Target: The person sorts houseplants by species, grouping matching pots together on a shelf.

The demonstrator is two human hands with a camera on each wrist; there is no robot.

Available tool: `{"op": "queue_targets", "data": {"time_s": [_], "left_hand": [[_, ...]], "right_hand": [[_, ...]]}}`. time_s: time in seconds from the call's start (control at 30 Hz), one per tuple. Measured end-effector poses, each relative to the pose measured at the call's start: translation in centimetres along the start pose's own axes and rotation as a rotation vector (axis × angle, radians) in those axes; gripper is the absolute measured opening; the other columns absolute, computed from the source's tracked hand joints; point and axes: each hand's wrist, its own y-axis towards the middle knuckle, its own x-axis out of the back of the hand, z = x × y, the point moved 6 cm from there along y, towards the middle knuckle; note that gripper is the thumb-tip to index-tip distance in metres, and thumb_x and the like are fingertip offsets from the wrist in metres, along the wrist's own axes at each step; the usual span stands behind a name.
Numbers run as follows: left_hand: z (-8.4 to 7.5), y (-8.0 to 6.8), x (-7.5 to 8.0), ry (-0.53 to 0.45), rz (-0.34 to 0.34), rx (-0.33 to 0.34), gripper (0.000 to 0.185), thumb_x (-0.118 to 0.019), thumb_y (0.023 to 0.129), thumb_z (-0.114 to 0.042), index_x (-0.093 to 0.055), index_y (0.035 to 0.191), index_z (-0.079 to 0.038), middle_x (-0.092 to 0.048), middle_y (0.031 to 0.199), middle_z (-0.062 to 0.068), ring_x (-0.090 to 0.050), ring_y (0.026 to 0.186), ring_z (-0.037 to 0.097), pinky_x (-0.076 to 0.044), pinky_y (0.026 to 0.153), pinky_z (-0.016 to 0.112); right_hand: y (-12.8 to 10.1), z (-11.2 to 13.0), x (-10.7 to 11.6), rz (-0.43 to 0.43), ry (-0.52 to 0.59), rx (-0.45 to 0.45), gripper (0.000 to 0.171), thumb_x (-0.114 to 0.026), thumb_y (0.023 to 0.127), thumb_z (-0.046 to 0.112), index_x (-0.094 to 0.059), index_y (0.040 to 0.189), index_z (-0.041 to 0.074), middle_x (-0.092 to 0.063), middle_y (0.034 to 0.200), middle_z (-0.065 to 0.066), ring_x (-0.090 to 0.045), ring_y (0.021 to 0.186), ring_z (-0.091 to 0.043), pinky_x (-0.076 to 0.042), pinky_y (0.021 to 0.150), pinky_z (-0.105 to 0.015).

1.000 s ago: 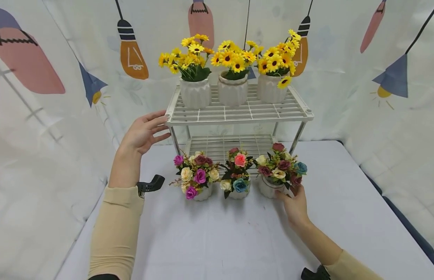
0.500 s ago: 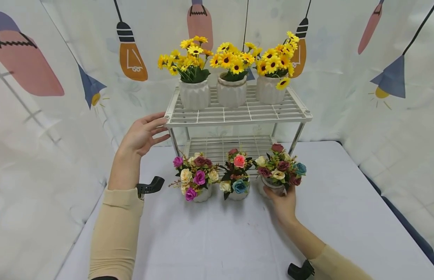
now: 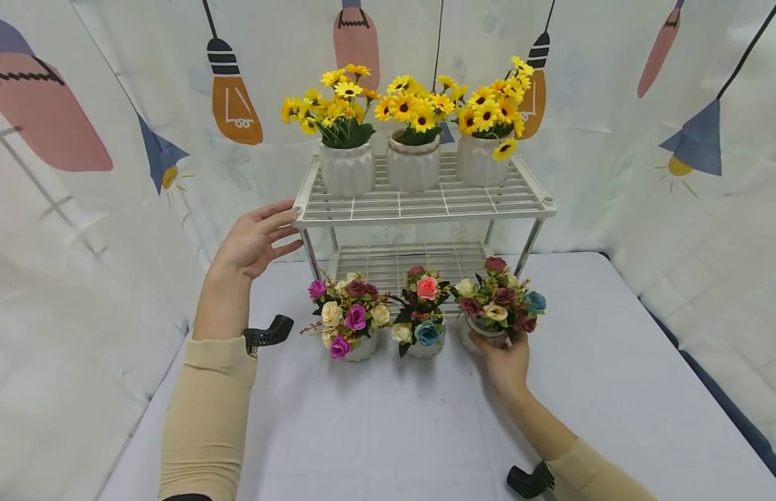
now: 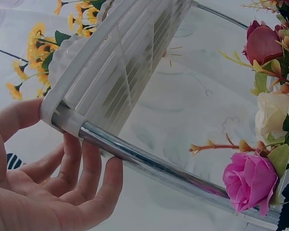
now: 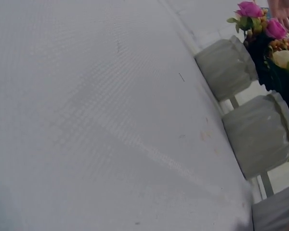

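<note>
My left hand is at the left front corner of a white wire shelf rack. In the left wrist view its relaxed fingers touch the corner and the metal post below. My right hand grips the rightmost lower flower pot, thumb on its front; the other fingers are mostly hidden behind it. This pot bears maroon, cream and blue artificial roses. Left of it stand a middle pot with coral and blue roses and a left pot with purple and cream ones.
On the top shelf stand three white pots of yellow daisies. The lower wire shelf is behind the rose pots. White cloth covers the table; a curtain printed with lamps hangs behind.
My right hand has shifted left along the right pot and closed round its front. The left hand keeps its place at the rack corner. The pots look unmoved.
</note>
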Motion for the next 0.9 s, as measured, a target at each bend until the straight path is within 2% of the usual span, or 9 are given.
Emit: {"op": "queue_targets", "data": {"time_s": [0.23,0.37,0.47,0.57,0.7,0.8,0.9], "left_hand": [[0.1,0.1,0.0,-0.008,-0.001,0.004,0.069,-0.073,0.098,-0.031,-0.044,0.155,-0.004,-0.065,0.125,0.002,-0.057,0.123,0.027,-0.038,0.111,0.056],[0.1,0.0,0.0,-0.01,0.0,0.003,0.069,-0.073,0.099,-0.031,-0.043,0.155,-0.004,-0.064,0.127,0.003,-0.056,0.125,0.029,-0.037,0.111,0.056],[0.1,0.0,0.1,-0.009,0.001,-0.001,0.068,-0.072,0.099,-0.031,-0.043,0.155,-0.005,-0.063,0.129,0.003,-0.057,0.123,0.026,-0.037,0.111,0.056],[0.0,0.0,0.1,-0.01,0.006,-0.002,0.069,-0.072,0.099,-0.031,-0.043,0.155,-0.005,-0.064,0.128,0.002,-0.057,0.124,0.027,-0.037,0.112,0.056],[0.1,0.0,0.0,-0.01,0.004,-0.002,0.068,-0.072,0.099,-0.031,-0.044,0.155,-0.004,-0.064,0.128,0.002,-0.056,0.127,0.029,-0.038,0.111,0.056],[0.1,0.0,0.0,-0.008,0.001,-0.002,0.067,-0.071,0.099,-0.031,-0.044,0.155,-0.004,-0.064,0.128,0.002,-0.056,0.126,0.029,-0.038,0.111,0.056],[0.1,0.0,0.0,-0.01,0.001,-0.003,0.068,-0.072,0.099,-0.031,-0.043,0.155,-0.004,-0.064,0.128,0.003,-0.056,0.126,0.029,-0.038,0.111,0.056]], "right_hand": [[-0.3,0.5,0.4,-0.047,-0.033,0.047,0.095,-0.086,0.085,0.006,-0.025,0.158,0.002,-0.036,0.157,-0.017,-0.029,0.148,-0.028,-0.025,0.12,-0.048],[-0.6,1.2,0.7,-0.069,-0.054,0.083,0.094,-0.087,0.086,0.012,-0.027,0.158,0.004,-0.038,0.155,-0.014,-0.031,0.146,-0.027,-0.028,0.117,-0.054],[-0.6,1.9,0.7,-0.076,-0.046,0.122,0.094,-0.087,0.085,0.014,-0.028,0.158,0.007,-0.039,0.154,-0.01,-0.034,0.144,-0.024,-0.03,0.116,-0.055],[-0.9,3.8,0.2,-0.086,-0.019,0.144,0.093,-0.086,0.086,0.009,-0.028,0.158,0.006,-0.038,0.156,-0.011,-0.034,0.145,-0.025,-0.03,0.116,-0.056],[-0.1,4.3,-0.4,-0.117,-0.008,0.169,0.094,-0.086,0.085,0.009,-0.027,0.159,0.008,-0.038,0.158,-0.009,-0.033,0.146,-0.024,-0.03,0.116,-0.054],[1.4,3.1,-0.7,-0.142,-0.012,0.19,0.095,-0.088,0.084,0.014,-0.03,0.158,0.009,-0.039,0.157,-0.007,-0.035,0.145,-0.022,-0.031,0.116,-0.052],[2.3,3.0,-1.3,-0.17,-0.022,0.201,0.094,-0.09,0.082,0.013,-0.032,0.156,0.006,-0.041,0.156,-0.011,-0.036,0.145,-0.025,-0.03,0.117,-0.049]]}}
